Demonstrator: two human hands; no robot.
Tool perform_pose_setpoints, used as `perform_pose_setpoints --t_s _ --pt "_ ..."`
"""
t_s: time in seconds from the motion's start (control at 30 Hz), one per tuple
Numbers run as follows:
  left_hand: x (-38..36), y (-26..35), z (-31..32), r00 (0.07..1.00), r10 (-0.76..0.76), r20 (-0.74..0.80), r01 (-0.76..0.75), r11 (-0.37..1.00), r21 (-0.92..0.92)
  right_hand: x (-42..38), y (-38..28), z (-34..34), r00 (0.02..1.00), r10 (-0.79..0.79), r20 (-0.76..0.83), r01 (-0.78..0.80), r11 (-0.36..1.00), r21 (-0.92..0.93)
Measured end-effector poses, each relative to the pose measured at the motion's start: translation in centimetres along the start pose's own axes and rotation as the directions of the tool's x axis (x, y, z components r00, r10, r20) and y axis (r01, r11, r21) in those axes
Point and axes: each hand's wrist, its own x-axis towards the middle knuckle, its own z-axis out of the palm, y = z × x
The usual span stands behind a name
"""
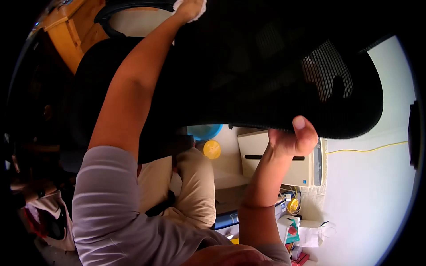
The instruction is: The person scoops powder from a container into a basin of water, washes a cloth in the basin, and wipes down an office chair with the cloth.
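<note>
A black mesh office chair (248, 88) fills the upper middle of the view, its rounded backrest reaching to the right. At the top edge, my left hand (191, 9) is closed on a crumpled white cloth (202, 13), against the chair's dark surface. The cloth is partly cut off by the frame. My right hand (293, 139) grips the lower rim of the backrest. Its thumb shows at the rim, while the other fingers are mostly hidden behind the mesh.
An armrest (103, 20) curves near wooden drawers (66, 37). Below the backrest are a cream printer-like machine (262, 166), a blue basin (206, 132) and a round yellow object (212, 150). A yellow cable (368, 149) crosses the white wall (368, 199). Books and a white bag (309, 235) lie lower right.
</note>
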Motion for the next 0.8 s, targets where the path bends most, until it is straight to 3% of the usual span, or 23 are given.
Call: perform_pose_setpoints --t_s 0.03,0.1,0.13,0.17,0.23,0.27,0.33,0.4,0.5,0.6,0.63,0.67,0.73,0.8 --pt "-2.8 2.7 -1.8 0.976 -0.136 0.169 0.158 0.979 -0.128 -0.4 0.2 -0.6 0.997 0.02 -0.078 -0.029 0.992 -0.12" --pt "-8.7 5.6 -2.9 0.964 -0.156 0.217 0.209 0.946 -0.249 -0.6 1.5 -2.7 0.989 -0.109 -0.102 0.062 0.921 -0.385" --pt "-11.5 6.0 -2.7 0.994 -0.064 0.086 0.085 0.961 -0.265 0.0 1.9 -2.6 0.985 -0.145 -0.09 0.104 0.927 -0.359" --pt "-14.3 7.2 -4.0 0.979 -0.007 0.203 0.075 0.941 -0.329 0.5 2.2 -2.5 0.98 -0.181 -0.077 0.146 0.932 -0.333" --pt "-19.5 9.5 -6.8 0.897 0.084 0.433 0.101 0.917 -0.387 1.1 1.0 0.1 0.991 -0.038 -0.131 0.05 0.995 0.092" --pt "-22.2 10.8 -8.2 0.831 0.109 0.545 0.128 0.917 -0.379 1.2 0.7 0.6 0.994 -0.033 -0.1 0.043 0.994 0.103" --pt "-28.0 13.6 -10.6 0.738 0.287 0.61 -0.237 0.958 -0.163 1.3 0.1 1.1 0.998 -0.029 -0.051 0.035 0.993 0.116" --pt "-34.1 13.9 -11.4 0.828 0.249 0.503 -0.009 0.902 -0.431 1.0 -0.4 1.2 0.999 -0.003 -0.037 0.006 0.997 0.077" --pt "-35.1 13.7 -10.9 0.814 0.409 0.413 -0.277 0.898 -0.342 0.7 -1.1 2.3 1.0 0.012 -0.028 -0.009 0.995 0.103" --pt "-30.4 13.4 -8.4 0.733 0.622 0.276 -0.596 0.783 -0.179 0.0 -1.9 3.4 0.999 0.019 -0.049 -0.016 0.997 0.077" --pt "-28.6 15.2 -7.5 0.895 0.404 0.192 -0.321 0.879 -0.353 -0.1 -1.9 3.5 0.998 0.021 -0.052 -0.017 0.998 0.068" --pt "-26.2 17.1 -7.4 0.957 0.196 0.214 -0.087 0.898 -0.431 -0.1 -2.0 3.5 0.998 0.025 -0.051 -0.022 0.998 0.062" --pt "-20.8 20.3 -7.8 0.942 -0.177 0.286 0.303 0.815 -0.493 -0.2 -1.9 3.4 0.998 0.037 -0.047 -0.035 0.998 0.052" --pt "-16.6 21.1 -6.7 0.986 -0.11 0.126 0.167 0.697 -0.697 -0.2 -1.9 3.4 0.999 0.033 -0.042 -0.032 0.999 0.04"
